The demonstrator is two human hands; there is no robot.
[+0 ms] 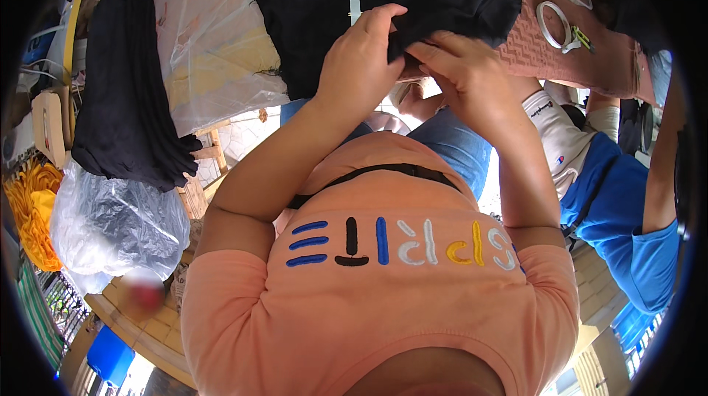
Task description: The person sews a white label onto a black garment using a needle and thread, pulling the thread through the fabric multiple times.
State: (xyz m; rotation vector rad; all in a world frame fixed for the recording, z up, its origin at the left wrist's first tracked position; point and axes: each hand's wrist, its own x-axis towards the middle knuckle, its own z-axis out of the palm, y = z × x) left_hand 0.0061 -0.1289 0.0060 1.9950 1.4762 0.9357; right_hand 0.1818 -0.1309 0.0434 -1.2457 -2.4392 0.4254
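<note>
Surface: covered with a reddish-brown patterned cloth, bare toward its far right corner, crowded elsewhere.

Black garment: large, dark, spread over the middle of the surface, its near edge hanging toward the person.

Clear plastic sheet: lay left of the black garment, crumpled, with pale yellow beneath it.

Folded black cloth: a long dark bundle draped along the left edge of the surface.

Plastic bag: translucent, bulging, below the left edge, just beside the yellow fabric.

Left hand: fingers curled, grip pressed together on the near edge of the black garment, thumb beneath the fold.

Right hand: touching the same edge just beside the left hand, fingertips pinching the fabric.

White ring: a roll of tape, it seemed, flat near the far right corner.

White tag: small, sewn on the black garment, above the left hand.
</note>
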